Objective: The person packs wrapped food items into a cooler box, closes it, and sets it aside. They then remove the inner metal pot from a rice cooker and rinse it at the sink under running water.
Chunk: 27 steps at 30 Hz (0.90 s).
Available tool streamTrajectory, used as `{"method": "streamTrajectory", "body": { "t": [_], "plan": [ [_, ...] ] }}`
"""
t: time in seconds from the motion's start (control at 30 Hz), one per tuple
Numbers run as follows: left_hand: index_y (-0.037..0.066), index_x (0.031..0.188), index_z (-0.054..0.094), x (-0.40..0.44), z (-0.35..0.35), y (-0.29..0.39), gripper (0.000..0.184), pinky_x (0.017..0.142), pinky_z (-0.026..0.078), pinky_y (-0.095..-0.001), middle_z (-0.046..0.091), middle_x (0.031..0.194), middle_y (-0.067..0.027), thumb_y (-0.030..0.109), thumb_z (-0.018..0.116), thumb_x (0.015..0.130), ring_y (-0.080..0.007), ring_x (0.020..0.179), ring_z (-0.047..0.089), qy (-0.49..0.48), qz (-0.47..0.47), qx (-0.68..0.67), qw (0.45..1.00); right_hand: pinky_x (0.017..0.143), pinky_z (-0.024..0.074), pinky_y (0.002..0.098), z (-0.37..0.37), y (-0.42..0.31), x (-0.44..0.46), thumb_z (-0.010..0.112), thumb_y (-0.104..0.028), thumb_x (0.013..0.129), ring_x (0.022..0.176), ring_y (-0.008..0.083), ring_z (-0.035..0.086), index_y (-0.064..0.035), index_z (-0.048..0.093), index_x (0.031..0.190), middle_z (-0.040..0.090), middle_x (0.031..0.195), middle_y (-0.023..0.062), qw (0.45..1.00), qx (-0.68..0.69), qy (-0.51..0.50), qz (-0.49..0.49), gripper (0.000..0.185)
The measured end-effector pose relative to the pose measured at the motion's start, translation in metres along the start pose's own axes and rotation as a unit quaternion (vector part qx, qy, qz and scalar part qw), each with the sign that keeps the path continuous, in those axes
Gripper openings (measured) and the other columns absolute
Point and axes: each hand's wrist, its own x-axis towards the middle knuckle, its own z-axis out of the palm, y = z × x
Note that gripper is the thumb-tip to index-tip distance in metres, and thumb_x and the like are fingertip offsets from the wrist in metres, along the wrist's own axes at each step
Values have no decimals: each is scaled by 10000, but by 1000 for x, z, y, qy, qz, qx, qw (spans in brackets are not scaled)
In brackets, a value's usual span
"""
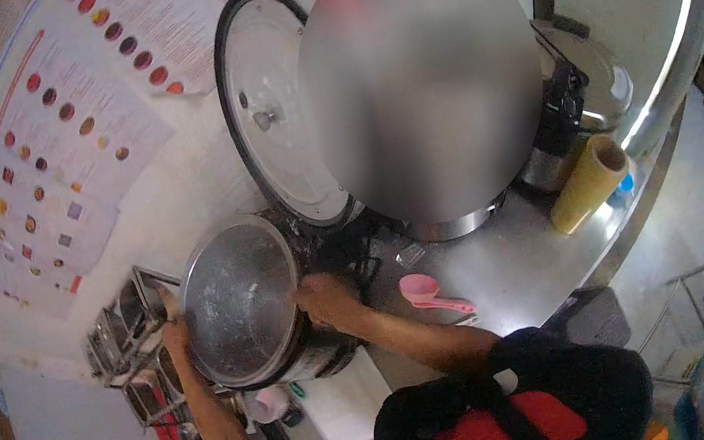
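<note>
A wide metal inner pot (241, 300) is tilted so that its open mouth faces me. Its inside looks bare, with whitish spots and streaks. My left hand (176, 337) is closed on the left side of its rim. On the opposite side, my right hand (326, 301) has its fingers wrapped over the rim. Below the rim the pot's base is partly hidden, and a dark-banded body shows at its lower right. Behind it stands a large round lid (274, 113), raised open, with a black edge and a small knob inside.
A pink scoop (421, 289) lies on the steel counter (515, 277), right of my right forearm. Farther right stands a yellow roll of wrap (588, 185). Metal containers (134, 312) sit left of the pot, and a white board (348, 407) lies nearer me. A blurred patch hides the back middle.
</note>
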Motion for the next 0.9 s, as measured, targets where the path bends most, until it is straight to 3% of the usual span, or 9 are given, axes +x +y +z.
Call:
{"method": "streamTrajectory", "body": {
  "t": [0.1,0.2,0.23,0.3,0.43,0.5,0.63,0.8,0.9],
  "plan": [
    [-17,983,648,49,58,-87,568,805,470,-486,642,894,-250,512,548,801,-436,900,609,48,-52,-27,997,408,371,308,4,-49,9,599,-205,875,457,143,468,-1,571,885,528,630,53,993,8,75,96,207],
    [-22,1022,625,21,-40,-84,501,838,443,-453,625,984,-216,431,492,856,-370,949,586,45,28,-77,996,447,410,285,11,-73,27,613,-166,859,492,137,505,23,586,931,590,673,54,969,-144,139,-143,204],
    [-24,1043,616,6,-86,-76,487,853,435,-439,617,1017,-198,411,475,873,-341,966,577,37,40,-149,987,472,430,277,9,-85,31,616,-155,854,507,133,517,30,590,951,613,695,53,970,-139,115,-162,210],
    [-27,1085,596,-41,-175,-61,462,883,418,-412,602,1082,-161,371,441,909,-283,1001,560,17,41,-280,959,508,454,270,8,-139,15,613,-157,857,541,120,549,22,605,950,633,724,61,992,-110,28,-56,202],
    [-34,1064,584,-165,-317,-26,395,861,426,-366,595,1054,-87,307,435,930,-216,964,542,53,-47,-391,918,485,456,250,22,-207,-50,610,-171,865,571,87,593,10,616,920,633,705,61,969,-71,-77,-224,189],
    [-31,1049,584,-228,-340,-30,386,853,420,-360,588,1033,-84,305,435,929,-210,947,531,88,-66,-412,905,472,451,249,27,-230,-87,607,-191,872,544,93,589,14,604,933,628,682,57,965,-51,-152,-210,214],
    [-24,1019,582,-336,-343,-58,369,837,410,-348,575,991,-77,302,434,928,-197,913,510,133,-102,-434,885,446,444,254,50,-230,-160,602,-230,881,503,110,584,19,575,978,615,643,62,941,-43,-248,-226,268],
    [-15,981,580,-434,-271,-80,350,816,396,-332,558,939,-69,298,434,926,-182,870,484,112,-209,-479,845,425,429,277,40,-173,-225,600,-247,891,477,137,573,11,546,939,601,626,87,948,-68,-291,-113,268],
    [-10,959,578,-462,-194,-79,340,804,388,-322,548,908,-63,295,433,924,-173,845,469,56,-280,-509,812,462,442,289,29,-113,-242,611,-220,880,527,143,575,14,554,882,605,663,121,964,-144,-206,-82,241]
  ]
}}
